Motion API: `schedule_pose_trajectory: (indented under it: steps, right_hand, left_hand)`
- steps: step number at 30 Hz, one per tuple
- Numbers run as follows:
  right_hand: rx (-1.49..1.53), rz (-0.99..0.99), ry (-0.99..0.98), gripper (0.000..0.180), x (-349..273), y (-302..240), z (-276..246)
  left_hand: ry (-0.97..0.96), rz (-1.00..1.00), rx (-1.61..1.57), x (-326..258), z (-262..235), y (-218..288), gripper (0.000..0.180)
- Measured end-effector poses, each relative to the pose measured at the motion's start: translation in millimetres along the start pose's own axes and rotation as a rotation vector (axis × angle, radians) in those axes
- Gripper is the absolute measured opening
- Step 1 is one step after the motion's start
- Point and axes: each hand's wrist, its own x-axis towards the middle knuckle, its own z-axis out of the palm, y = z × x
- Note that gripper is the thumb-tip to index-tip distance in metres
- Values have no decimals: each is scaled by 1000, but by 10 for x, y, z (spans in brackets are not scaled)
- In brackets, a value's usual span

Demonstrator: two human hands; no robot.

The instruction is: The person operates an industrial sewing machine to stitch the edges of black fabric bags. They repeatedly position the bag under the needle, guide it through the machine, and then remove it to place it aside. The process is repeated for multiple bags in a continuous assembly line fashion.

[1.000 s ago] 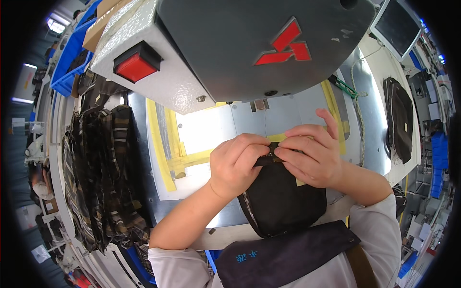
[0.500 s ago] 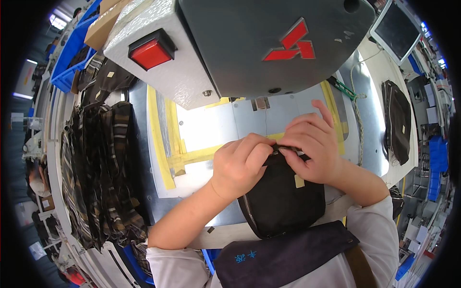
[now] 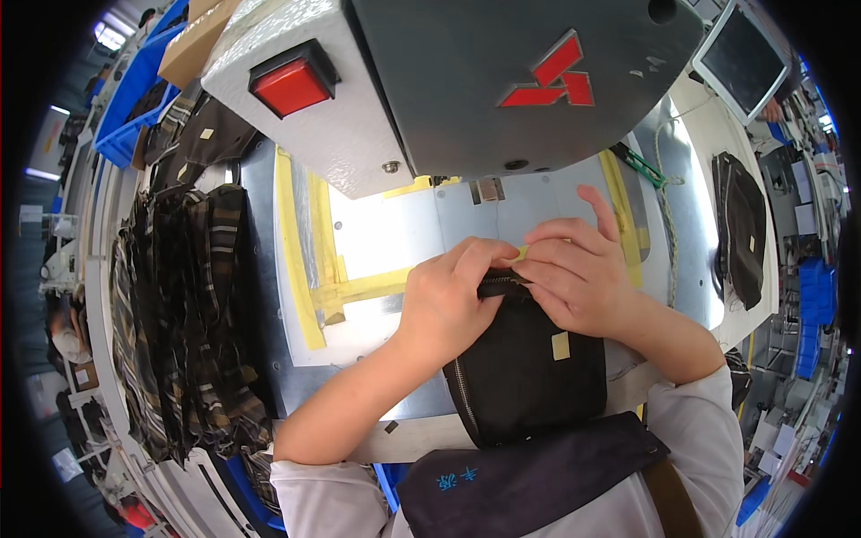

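Note:
A black zippered pouch [image 3: 538,381] lies at the near edge of the metal work plate, directly below the sewing machine head [image 3: 529,81]. A pale yellow tag shows on its right side, and a metal zipper runs down its left edge. My left hand [image 3: 453,296] pinches the pouch's upper edge, where another stretch of zipper shows. Opposite it, my right hand [image 3: 578,273] has thumb and fingers closed on the same edge, its little finger raised. The fingertips hide what lies between them. A thin thread runs down from the plate's needle area towards my hands.
Striped and dark fabric pieces [image 3: 188,323] hang in a pile at the left. Yellow tape [image 3: 363,289] marks the plate. At the right lie a green-handled tool [image 3: 639,163], a cord and another dark pouch [image 3: 741,229]. A screen [image 3: 743,61] stands far right.
My left hand has turned and shifted slightly up, and more of the zipper at the pouch's top edge now shows. My right fingers have drawn closer together.

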Motion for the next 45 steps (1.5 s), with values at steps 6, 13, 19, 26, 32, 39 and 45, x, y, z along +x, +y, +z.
schedule_pose_trajectory:
  steps: [6, 13, 19, 26, 32, 39, 45]
  right_hand:
    - [-31, -10, 35, 14, -50, 35, 39]
    - [52, 31, -45, 20, 13, -5, 59]
    - [184, 145, -175, 21, 56, 120, 53]
    - [260, 228, -132, 24, 132, 221, 60]
    - [114, 52, -192, 25, 126, 236, 32]
    - [266, 139, -224, 13, 73, 245, -5]
    - [386, 314, -128, 11, 59, 252, 85]
  left_hand:
    - [-96, -137, 39, 17, -52, 34, 26]
    - [-159, -369, -143, 55, -82, -13, 15]
    - [-281, -439, -199, 99, -115, -2, 12]
    - [-298, -362, -240, 136, -159, -45, 15]
    - [-281, -419, -224, 130, -126, -43, 14]
    - [-231, -483, -224, 138, -118, -43, 13]
    - [-247, -373, -197, 120, -115, -60, 13]
